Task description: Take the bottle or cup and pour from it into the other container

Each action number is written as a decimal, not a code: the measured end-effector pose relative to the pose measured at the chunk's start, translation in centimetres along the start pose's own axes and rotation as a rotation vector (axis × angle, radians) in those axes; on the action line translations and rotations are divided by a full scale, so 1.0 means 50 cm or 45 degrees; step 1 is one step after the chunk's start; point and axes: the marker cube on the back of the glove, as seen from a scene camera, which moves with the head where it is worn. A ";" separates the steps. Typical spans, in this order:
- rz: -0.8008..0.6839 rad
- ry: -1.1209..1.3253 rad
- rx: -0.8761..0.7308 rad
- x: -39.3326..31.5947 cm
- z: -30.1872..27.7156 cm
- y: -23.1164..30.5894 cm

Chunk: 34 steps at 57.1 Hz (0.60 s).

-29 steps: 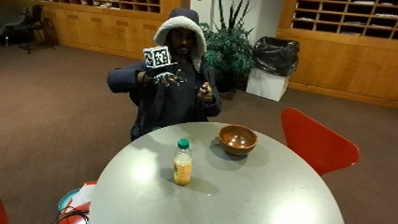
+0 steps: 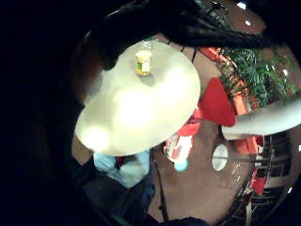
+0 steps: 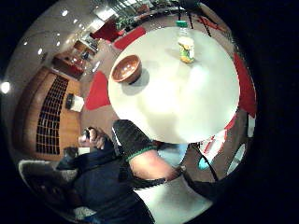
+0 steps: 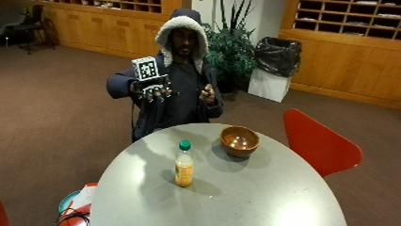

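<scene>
A: Orange-filled bottle (image 4: 183,164) with a green cap stands upright on the round grey table (image 4: 269,197), near the middle. Wooden bowl (image 4: 239,140) sits close beside it, apart, nearer the red chair (image 4: 316,141).

B: And the gloved right hand (image 4: 151,88)?

A: Raised at chest height, above and behind the table's far edge, holding nothing. Fingers hang loosely curled, palm toward the table.

B: Which way must it travel?

A: My judgement: forward and down. The bottle's long axis is vertical, so a sideways wrap round its body suits. Bottle lies on the gloved hand's side; the bowl sits toward the bare hand (image 4: 206,95).
</scene>
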 end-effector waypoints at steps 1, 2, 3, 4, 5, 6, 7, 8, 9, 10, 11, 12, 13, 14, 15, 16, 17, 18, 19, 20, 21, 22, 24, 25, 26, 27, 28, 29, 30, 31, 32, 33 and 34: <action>-0.009 -0.005 -0.018 0.008 0.003 -0.007; -0.029 -0.011 -0.046 0.017 0.005 -0.012; -0.047 -0.018 -0.069 0.026 0.008 -0.019; -0.045 -0.025 -0.071 0.034 0.013 -0.029; -0.014 -0.032 -0.043 0.041 0.020 -0.043; 0.034 -0.038 0.006 0.046 0.028 -0.059; 0.072 -0.044 0.048 0.051 0.036 -0.073; 0.078 -0.051 0.058 0.056 0.043 -0.082; 0.050 -0.057 0.035 0.064 0.049 -0.085; 0.007 -0.065 -0.004 0.072 0.054 -0.088; -0.031 -0.072 -0.034 0.080 0.061 -0.093; -0.055 -0.079 -0.042 0.088 0.070 -0.101; -0.069 -0.088 -0.028 0.094 0.081 -0.113; -0.075 -0.098 -0.004 0.100 0.092 -0.124; -0.071 -0.109 0.014 0.103 0.103 -0.135; -0.055 -0.122 0.016 0.106 0.113 -0.143; -0.032 -0.135 0.003 0.109 0.122 -0.150; -0.009 -0.149 -0.013 0.111 0.133 -0.158; 0.008 -0.164 -0.024 0.114 0.144 -0.166; 0.020 -0.179 -0.031 0.117 0.155 -0.176; 0.030 -0.196 -0.038 0.119 0.165 -0.185; 0.042 -0.213 -0.048 0.121 0.174 -0.194; 0.067 -0.249 -0.065 0.124 0.192 -0.211; 0.077 -0.268 -0.064 0.126 0.202 -0.220; 0.085 -0.288 -0.060 0.127 0.212 -0.229; 0.091 -0.308 -0.058 0.129 0.223 -0.239; 0.096 -0.327 -0.058 0.130 0.233 -0.248; 0.101 -0.345 -0.058 0.131 0.244 -0.257; 0.105 -0.362 -0.057 0.132 0.256 -0.266; 0.108 -0.379 -0.058 0.132 0.268 -0.274; 0.112 -0.399 -0.065 0.133 0.281 -0.281; 0.118 -0.422 -0.077 0.132 0.294 -0.289; 0.126 -0.448 -0.089 0.131 0.306 -0.295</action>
